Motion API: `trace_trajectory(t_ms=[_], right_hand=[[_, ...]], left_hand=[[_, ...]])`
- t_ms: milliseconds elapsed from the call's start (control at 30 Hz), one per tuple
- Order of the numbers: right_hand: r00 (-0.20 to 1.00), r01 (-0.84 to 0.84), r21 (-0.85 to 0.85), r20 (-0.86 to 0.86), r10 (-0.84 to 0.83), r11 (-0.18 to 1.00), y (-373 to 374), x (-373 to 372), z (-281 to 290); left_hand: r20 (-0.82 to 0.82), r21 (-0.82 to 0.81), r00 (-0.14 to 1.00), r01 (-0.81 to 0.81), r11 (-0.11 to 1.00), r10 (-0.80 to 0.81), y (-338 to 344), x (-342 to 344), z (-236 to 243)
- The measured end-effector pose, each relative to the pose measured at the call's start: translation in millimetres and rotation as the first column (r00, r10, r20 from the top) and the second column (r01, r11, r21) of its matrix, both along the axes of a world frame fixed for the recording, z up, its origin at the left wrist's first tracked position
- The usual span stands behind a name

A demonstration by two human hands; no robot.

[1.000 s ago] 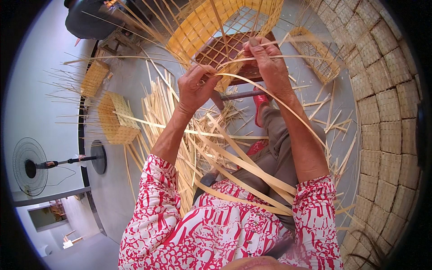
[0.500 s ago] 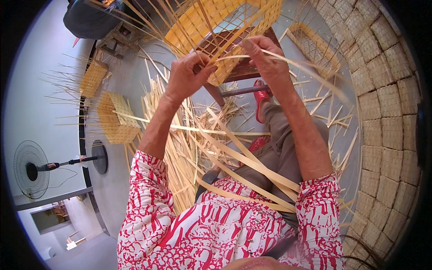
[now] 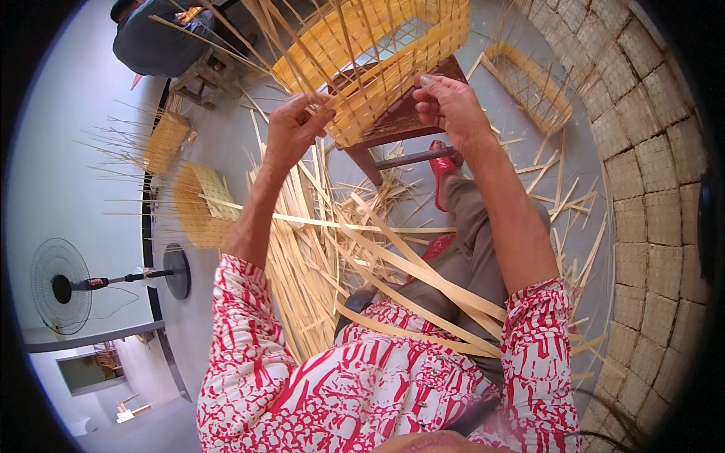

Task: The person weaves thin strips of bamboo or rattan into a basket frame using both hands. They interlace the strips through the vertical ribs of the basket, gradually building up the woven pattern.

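Note:
A yellow woven strip basket [image 3: 377,94], with long upright strips standing out of its wall, rests tilted on a dark red wooden stool [image 3: 393,124]. My left hand [image 3: 293,130] is at the basket's near left corner, thumb and forefinger closed on its edge. By the basket's near side, toward the right, is my right hand [image 3: 455,109]. Its thumb and forefinger are pressed together against the lower wall, and what lies between them is too small to make out. Several long pale strips [image 3: 423,279] lie across my lap.
Loose strips [image 3: 298,257] are heaped on the floor at left. Unfinished baskets [image 3: 200,204] stand beyond them, and a flat woven frame [image 3: 529,87] lies at far right. Stacked woven pieces [image 3: 642,219] line the right. A standing fan [image 3: 60,287] and a seated person [image 3: 158,41] are at left.
The pale strip that trailed rightward from my right hand no longer shows there. My left hand has shifted left to the basket's corner; my right hand has moved slightly right and down.

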State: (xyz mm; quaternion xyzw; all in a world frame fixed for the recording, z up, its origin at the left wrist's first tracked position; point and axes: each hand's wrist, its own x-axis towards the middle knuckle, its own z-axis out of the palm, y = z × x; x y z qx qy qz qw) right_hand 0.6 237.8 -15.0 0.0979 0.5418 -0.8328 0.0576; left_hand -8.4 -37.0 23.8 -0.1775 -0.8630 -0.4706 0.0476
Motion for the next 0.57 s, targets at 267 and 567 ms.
trace_trajectory(t_ms=[267,567], right_hand=[[0.986,0.125,-0.310,-0.070,-0.153,0.942,-9.7,-52.3,-16.6],[0.972,0.191,-0.341,-0.064,-0.226,0.921,3.7,-79.8,-41.0]], left_hand=[[-0.204,0.279,0.957,-0.142,0.950,0.203,11.9,9.9,-33.5],[-0.274,0.095,0.957,-0.072,0.993,0.096,-0.1,13.9,-35.4]])
